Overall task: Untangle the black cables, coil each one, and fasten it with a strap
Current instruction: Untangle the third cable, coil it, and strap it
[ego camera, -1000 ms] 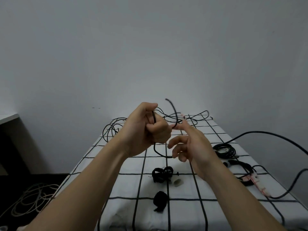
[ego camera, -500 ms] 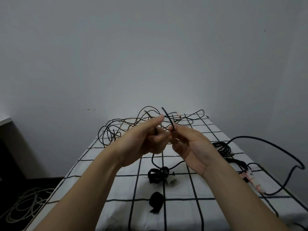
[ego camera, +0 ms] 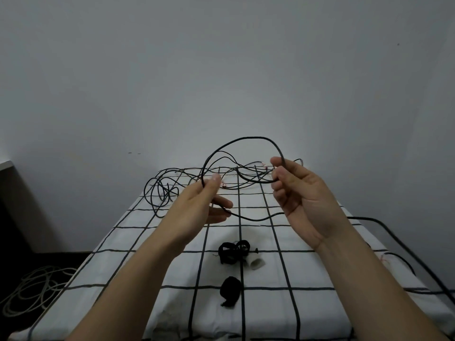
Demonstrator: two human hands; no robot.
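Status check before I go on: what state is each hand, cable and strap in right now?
Left hand: pinches the held cable.
Right hand: grips the same cable.
Held cable: arched in air between the hands, uncoiled.
Far cables: tangled on the table, unstrapped.
Strap pile: loose on the table, unused.
Near strap: rolled up, unused.
Thick cable: loose at the table's right side, uncoiled.

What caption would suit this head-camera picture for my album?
Left hand and right hand pinch an arching loop of black cable over a grid-patterned sheet, black straps lying beneath.
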